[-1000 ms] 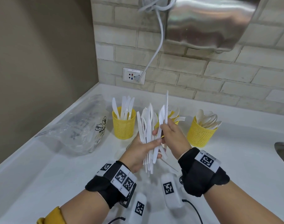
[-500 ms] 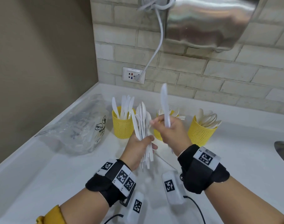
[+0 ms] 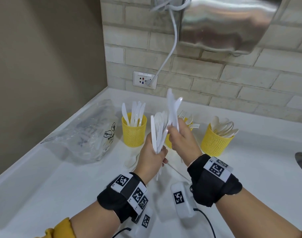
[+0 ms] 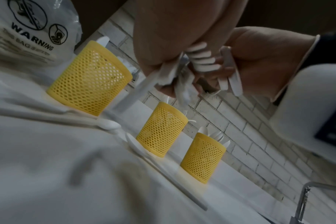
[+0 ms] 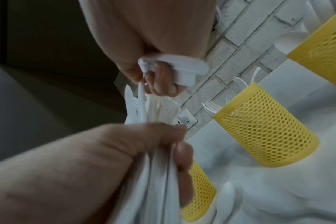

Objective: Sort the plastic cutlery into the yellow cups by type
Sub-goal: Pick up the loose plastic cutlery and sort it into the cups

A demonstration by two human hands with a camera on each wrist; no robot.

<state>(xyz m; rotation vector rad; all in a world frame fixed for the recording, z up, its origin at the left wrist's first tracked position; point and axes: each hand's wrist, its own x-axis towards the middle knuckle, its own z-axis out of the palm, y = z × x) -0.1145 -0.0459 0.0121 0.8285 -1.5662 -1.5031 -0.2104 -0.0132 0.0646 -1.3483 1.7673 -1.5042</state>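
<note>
The left hand is clenched around the lower part of a bundle of mixed white cutlery. The right hand pinches a few pulled-out pieces by their handles, just right of the bundle. These pieces look very light, thin and smooth, so I judge they slip and flex easily; the handle is the best place to hold. Beyond stand the knife cup at left and the spoon cup at right. The fork cup is mostly hidden behind the hands in the head view. Motion blur hides which type the raised pieces are.
</note>
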